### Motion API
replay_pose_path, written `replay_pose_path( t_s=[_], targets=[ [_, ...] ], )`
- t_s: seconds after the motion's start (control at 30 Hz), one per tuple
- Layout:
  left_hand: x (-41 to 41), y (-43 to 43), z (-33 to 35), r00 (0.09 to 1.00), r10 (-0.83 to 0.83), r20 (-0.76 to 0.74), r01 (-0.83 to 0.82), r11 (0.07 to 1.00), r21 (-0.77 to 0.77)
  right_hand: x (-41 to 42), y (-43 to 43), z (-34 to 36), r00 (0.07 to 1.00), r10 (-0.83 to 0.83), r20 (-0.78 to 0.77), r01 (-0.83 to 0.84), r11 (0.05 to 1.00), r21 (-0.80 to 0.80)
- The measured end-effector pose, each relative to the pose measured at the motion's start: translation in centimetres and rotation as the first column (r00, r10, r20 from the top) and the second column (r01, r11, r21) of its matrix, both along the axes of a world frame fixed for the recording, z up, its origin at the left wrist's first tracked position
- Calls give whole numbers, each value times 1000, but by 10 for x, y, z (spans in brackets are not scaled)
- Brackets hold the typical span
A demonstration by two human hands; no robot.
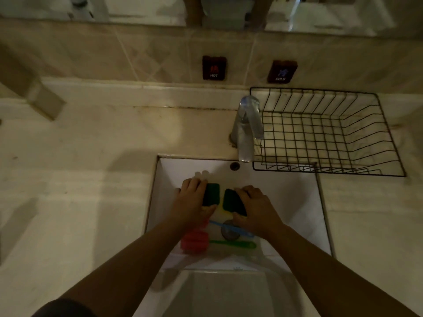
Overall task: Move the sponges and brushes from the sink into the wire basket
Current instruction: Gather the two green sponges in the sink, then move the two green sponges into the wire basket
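Both hands are down in the white sink (286, 202). My left hand (192, 200) grips a green-topped sponge (211, 194) with a yellow underside. My right hand (256, 207) grips a second green sponge (231, 200) beside it. Nearer me on the sink floor lie a red ribbed sponge (194, 242), a blue-handled brush (231, 227) across the drain, and a green-handled brush (233, 244). A pale brush head (201, 173) shows just beyond my left fingers. The black wire basket (389, 143) stands empty on the counter at the back right of the sink.
A chrome tap (247, 126) rises at the sink's back edge, right beside the basket's left side. Hot (214, 67) and cold (282, 71) signs hang on the tiled wall. A pale marble counter (80, 179) surrounds the sink.
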State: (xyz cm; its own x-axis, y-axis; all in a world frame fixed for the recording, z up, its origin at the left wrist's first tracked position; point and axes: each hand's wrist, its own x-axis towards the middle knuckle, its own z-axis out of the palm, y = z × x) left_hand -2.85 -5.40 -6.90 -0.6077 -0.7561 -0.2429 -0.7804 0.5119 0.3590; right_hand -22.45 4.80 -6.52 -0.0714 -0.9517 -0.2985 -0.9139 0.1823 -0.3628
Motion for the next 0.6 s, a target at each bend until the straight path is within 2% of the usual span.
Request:
replay_pose_path(
  t_s=[0.27, 0.6],
  targets=[
    [4, 9, 48, 999, -43, -4, 43, 998, -45, 3, 13, 50, 1000, 26, -3, -26, 999, -47],
    [12, 26, 89, 999, -21, -24, 19, 995, -96, -4, 24, 93, 998, 37, -50, -46, 981, -190]
  ],
)
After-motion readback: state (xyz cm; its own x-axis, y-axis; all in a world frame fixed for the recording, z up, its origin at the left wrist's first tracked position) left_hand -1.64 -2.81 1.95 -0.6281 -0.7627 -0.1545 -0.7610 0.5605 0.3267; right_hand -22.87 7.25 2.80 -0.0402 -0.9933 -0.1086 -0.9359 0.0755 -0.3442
